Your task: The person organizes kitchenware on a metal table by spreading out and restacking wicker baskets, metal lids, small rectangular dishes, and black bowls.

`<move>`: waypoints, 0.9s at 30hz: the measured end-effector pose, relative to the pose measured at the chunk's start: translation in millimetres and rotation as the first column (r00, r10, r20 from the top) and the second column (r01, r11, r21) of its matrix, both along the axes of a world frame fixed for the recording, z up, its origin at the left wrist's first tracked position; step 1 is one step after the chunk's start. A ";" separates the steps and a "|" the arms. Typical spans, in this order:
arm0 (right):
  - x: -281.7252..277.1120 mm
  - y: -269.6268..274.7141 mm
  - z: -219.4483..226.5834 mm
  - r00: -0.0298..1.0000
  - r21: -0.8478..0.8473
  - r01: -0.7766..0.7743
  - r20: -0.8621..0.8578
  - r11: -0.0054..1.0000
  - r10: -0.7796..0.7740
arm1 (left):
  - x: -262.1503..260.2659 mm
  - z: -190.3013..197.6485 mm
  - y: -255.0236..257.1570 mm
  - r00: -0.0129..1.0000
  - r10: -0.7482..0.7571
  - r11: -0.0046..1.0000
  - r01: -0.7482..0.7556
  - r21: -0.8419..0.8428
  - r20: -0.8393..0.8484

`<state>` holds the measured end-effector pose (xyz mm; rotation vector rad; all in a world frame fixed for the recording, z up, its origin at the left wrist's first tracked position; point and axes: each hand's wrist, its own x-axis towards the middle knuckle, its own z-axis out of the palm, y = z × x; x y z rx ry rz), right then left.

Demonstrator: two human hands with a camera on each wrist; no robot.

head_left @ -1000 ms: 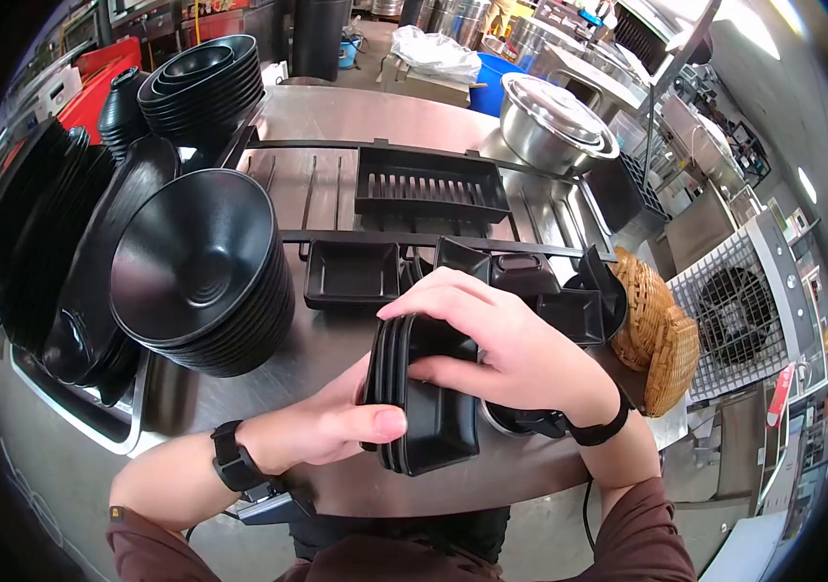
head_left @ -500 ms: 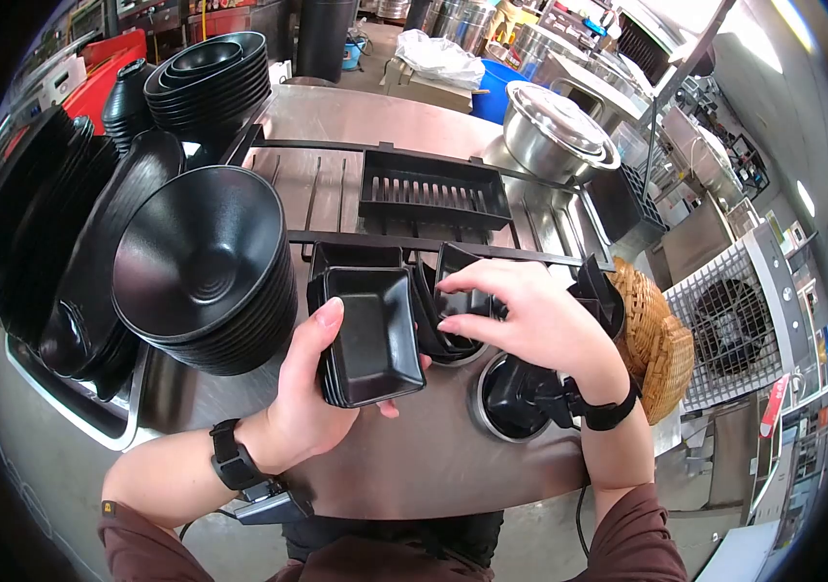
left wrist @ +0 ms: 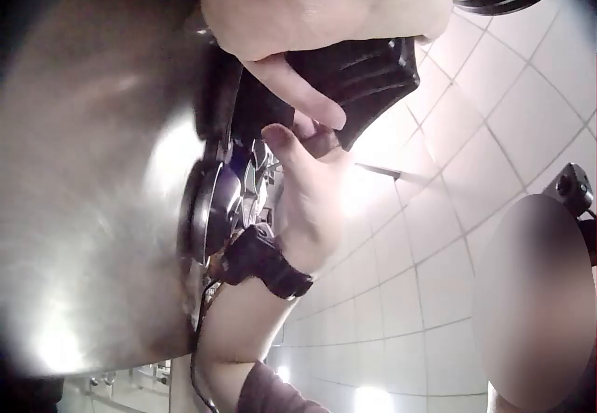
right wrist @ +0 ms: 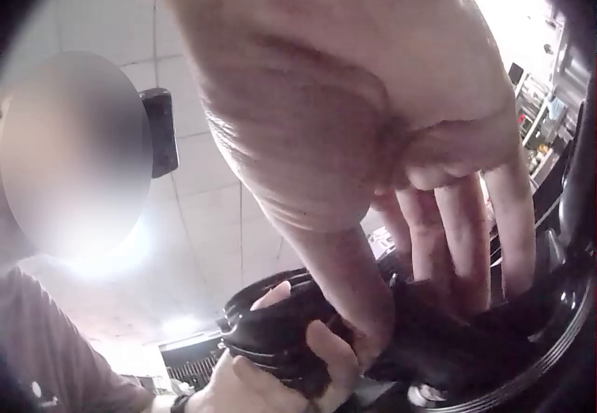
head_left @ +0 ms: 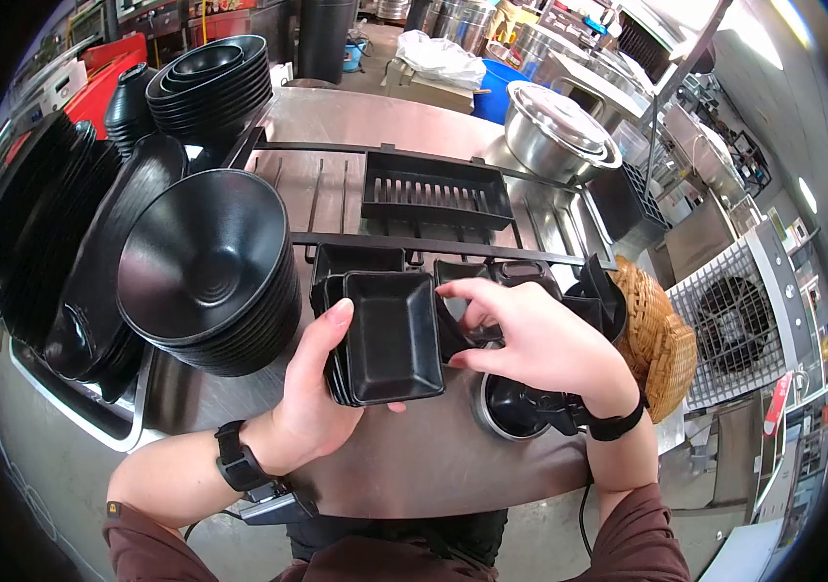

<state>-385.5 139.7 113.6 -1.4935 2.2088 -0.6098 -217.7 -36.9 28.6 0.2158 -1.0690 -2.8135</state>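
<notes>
My left hand (head_left: 312,398) holds a short stack of black rectangular dishes (head_left: 393,335), its thumb over the left rim and fingers beneath. The top dish sits slightly right of those under it, hollow side facing up. In the left wrist view the ribbed stack edges (left wrist: 378,82) show below the palm. My right hand (head_left: 540,335) is just right of this stack, its thumb and fingers on either side of more black dishes (head_left: 454,335). From the right wrist, its fingers reach behind this dark ware (right wrist: 438,334), with the thumb on the near side.
Tall stacked black bowls (head_left: 210,262) and leaning black plates (head_left: 31,213) stand left. Behind is a slotted black tray (head_left: 438,189) on a rack. A lidded steel pot (head_left: 559,126) and woven baskets (head_left: 652,339) are at right. A round black dish (head_left: 511,405) lies under the right wrist.
The left hand has turned the dish stack from on edge to face up and shifted it slightly right. The right hand has left that stack and moved to the dishes beside it.
</notes>
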 end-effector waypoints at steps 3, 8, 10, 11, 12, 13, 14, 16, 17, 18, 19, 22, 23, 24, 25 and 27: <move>-4.3 5.4 -2.0 0.966 -0.126 0.102 0.251 0.987 -0.068 | 1.5 1.1 0.2 0.998 -0.051 0.999 0.051 -0.005 -0.040; -6.9 5.2 2.2 0.780 -0.101 0.313 0.595 0.944 -0.195 | 0.0 -0.5 -0.6 0.985 -0.117 0.989 0.127 0.073 -0.125; -5.8 2.6 4.5 0.753 -0.165 0.386 0.625 0.908 -0.207 | -1.0 0.6 -0.2 0.979 -0.170 0.947 0.193 0.256 -0.110; -7.0 2.5 6.0 0.751 -0.176 0.417 0.619 0.892 -0.229 | -1.1 1.4 -0.9 0.979 -0.168 0.947 0.192 0.256 -0.113; -8.7 2.1 4.7 0.753 -0.176 0.415 0.617 0.893 -0.229 | -0.9 2.1 -1.6 0.975 -0.193 0.947 0.213 0.241 -0.106; -11.4 1.9 1.6 0.744 -0.200 0.425 0.632 0.883 -0.216 | -0.8 2.4 -1.9 0.971 -0.218 0.945 0.235 0.227 -0.099; -13.1 1.7 -0.1 0.735 -0.223 0.436 0.647 0.872 -0.202 | -0.8 1.1 -2.3 0.971 -0.217 0.945 0.235 0.228 -0.100; -14.5 2.5 2.8 0.722 -0.192 0.420 0.663 0.887 -0.198 | -0.5 -3.1 -2.9 0.956 -0.210 0.924 0.263 0.279 -0.206; -14.8 2.9 3.6 0.708 -0.162 0.404 0.679 0.901 -0.195 | -0.5 -3.4 -3.1 0.956 -0.209 0.924 0.262 0.279 -0.206; -14.9 3.0 3.2 0.708 -0.161 0.404 0.679 0.900 -0.196 | -0.7 -3.4 -3.0 0.967 -0.186 0.936 0.228 0.268 -0.173; -15.3 2.9 2.4 0.695 -0.149 0.398 0.694 0.905 -0.191 | -0.9 -3.2 -3.0 0.977 -0.161 0.948 0.193 0.255 -0.141; -13.0 2.3 0.5 0.739 -0.143 0.381 0.641 0.913 -0.208 | -0.4 0.8 -1.6 0.990 -0.124 0.962 0.135 0.239 -0.061; -11.9 2.1 -0.8 0.789 -0.146 0.370 0.571 0.918 -0.227 | -0.2 0.2 -2.6 0.991 -0.122 0.962 0.134 0.238 -0.062; -15.6 2.3 -7.0 0.791 -0.142 0.325 0.582 0.935 -0.187 | 0.2 -1.4 -4.2 0.984 -0.156 0.955 0.174 0.240 -0.091; -11.4 1.9 -4.2 0.759 -0.108 0.297 0.630 0.949 -0.166 | 0.6 -2.6 -5.2 0.975 -0.190 0.946 0.214 0.242 -0.119; -11.1 3.0 -10.6 0.799 -0.125 0.165 0.598 0.978 -0.059 | 0.6 -2.9 -5.7 0.976 -0.182 0.946 0.208 0.251 -0.120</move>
